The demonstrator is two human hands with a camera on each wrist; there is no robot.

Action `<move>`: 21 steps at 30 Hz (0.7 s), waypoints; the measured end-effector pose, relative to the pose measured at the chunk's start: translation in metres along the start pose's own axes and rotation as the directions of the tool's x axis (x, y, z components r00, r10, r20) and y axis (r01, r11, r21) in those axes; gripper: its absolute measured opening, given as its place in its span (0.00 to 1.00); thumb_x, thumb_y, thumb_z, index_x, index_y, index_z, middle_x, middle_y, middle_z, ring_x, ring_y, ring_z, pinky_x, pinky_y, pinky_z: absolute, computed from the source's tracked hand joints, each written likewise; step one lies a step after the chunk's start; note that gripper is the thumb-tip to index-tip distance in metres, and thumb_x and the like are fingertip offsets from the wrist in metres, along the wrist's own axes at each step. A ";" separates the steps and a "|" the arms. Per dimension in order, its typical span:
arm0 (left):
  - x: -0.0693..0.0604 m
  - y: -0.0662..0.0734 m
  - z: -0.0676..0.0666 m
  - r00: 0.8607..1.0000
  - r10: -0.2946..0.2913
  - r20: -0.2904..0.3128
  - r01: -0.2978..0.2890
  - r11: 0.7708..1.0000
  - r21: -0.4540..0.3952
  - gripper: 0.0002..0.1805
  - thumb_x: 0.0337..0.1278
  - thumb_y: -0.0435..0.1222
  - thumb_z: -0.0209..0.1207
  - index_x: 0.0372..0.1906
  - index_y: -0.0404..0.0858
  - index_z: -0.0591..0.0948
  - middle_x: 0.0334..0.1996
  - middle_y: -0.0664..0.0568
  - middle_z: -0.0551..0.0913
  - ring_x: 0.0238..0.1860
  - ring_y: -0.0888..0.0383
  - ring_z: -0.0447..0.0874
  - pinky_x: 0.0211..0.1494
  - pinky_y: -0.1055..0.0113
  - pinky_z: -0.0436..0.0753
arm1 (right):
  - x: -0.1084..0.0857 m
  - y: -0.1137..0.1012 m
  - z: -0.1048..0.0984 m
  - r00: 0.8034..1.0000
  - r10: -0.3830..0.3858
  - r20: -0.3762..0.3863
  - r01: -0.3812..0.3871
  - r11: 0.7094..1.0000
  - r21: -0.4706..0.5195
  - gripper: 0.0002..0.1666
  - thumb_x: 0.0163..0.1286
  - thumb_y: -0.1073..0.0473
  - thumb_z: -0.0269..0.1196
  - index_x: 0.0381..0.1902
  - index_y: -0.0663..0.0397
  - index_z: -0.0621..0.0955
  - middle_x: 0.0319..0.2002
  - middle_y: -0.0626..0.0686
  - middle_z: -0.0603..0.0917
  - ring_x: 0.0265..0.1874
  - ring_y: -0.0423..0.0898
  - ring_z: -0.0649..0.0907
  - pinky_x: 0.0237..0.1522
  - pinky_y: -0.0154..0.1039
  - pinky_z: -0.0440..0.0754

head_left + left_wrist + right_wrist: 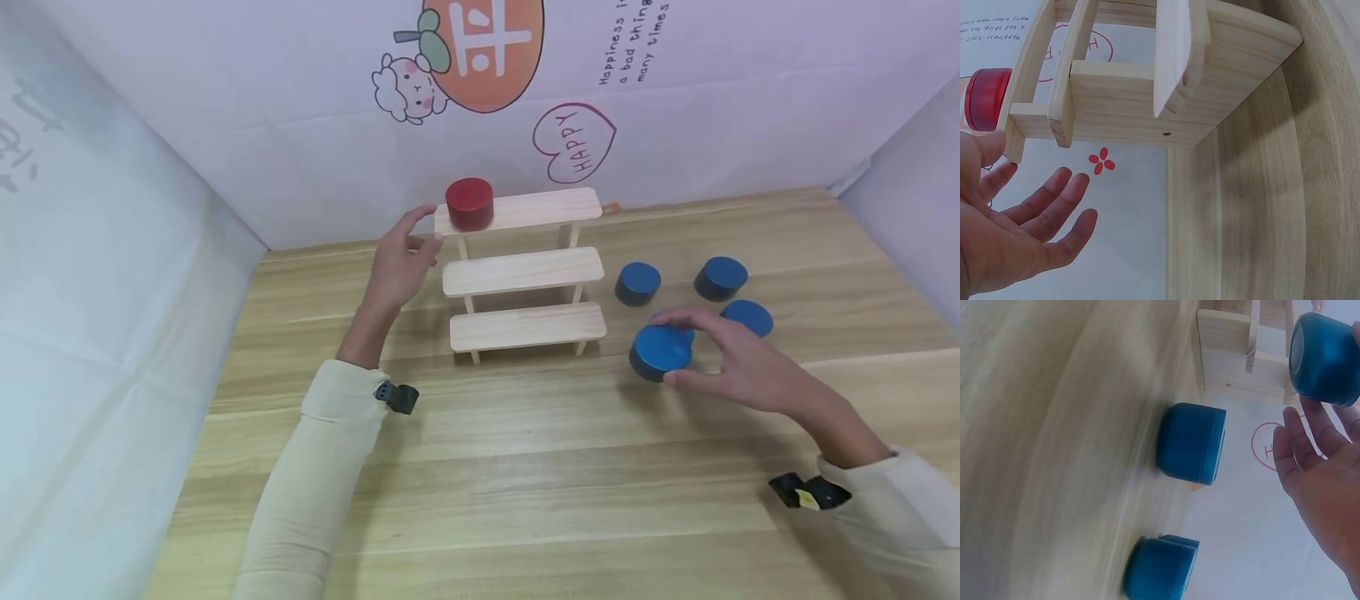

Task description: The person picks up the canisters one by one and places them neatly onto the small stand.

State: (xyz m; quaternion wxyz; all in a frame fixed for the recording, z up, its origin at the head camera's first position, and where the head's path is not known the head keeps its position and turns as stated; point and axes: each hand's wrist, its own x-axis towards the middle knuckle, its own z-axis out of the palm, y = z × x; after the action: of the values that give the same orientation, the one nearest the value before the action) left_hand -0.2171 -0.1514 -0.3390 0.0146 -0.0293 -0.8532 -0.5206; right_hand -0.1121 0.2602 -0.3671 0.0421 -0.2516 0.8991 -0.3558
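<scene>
A three-tier wooden display shelf [525, 271] stands on the table. One red round tin [470, 205] rests at the left end of its top tier. At that same end, the thumb and index finger of my left hand [399, 265] pinch the board's corners, and the other fingers hang loose in the left wrist view. My right hand [750, 367] grips a blue round tin [660, 354] between thumb and fingers, to the right of the shelf. In the right wrist view this held tin [1325, 359] is raised off the table, its side partly covered by the fingers.
On the table right of the shelf stand more blue tins: one nearest the shelf [637, 284], one farther right [721, 278], and a third [748, 317] partly behind my right hand. A white printed cloth [322, 167] hangs behind the wooden table [480, 483].
</scene>
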 end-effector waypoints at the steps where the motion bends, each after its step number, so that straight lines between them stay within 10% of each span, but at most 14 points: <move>1: 0.000 0.000 0.001 1.000 -0.004 0.003 0.004 1.000 -0.004 0.26 0.74 0.42 0.54 0.74 0.52 0.68 0.49 0.39 0.84 0.46 0.46 0.85 0.46 0.51 0.78 | 0.001 -0.001 0.001 1.000 0.000 -0.010 0.000 1.000 0.002 0.36 0.59 0.60 0.75 0.64 0.53 0.75 0.58 0.50 0.79 0.55 0.45 0.74 0.52 0.36 0.71; 21: 0.000 0.000 0.003 1.000 0.004 -0.023 -0.005 1.000 -0.023 0.26 0.73 0.41 0.55 0.73 0.51 0.70 0.47 0.38 0.84 0.43 0.45 0.85 0.39 0.56 0.76 | 0.039 -0.017 -0.015 1.000 0.009 -0.010 -0.008 0.999 0.037 0.36 0.60 0.61 0.74 0.64 0.57 0.73 0.63 0.59 0.75 0.61 0.60 0.71 0.57 0.65 0.67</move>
State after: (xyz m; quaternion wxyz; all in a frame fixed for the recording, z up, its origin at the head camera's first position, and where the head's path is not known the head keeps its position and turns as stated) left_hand -0.2174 -0.1484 -0.3405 0.0254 -0.0253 -0.8469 -0.5305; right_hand -0.1430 0.2396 -0.3408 0.0435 -0.2451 0.8936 -0.3736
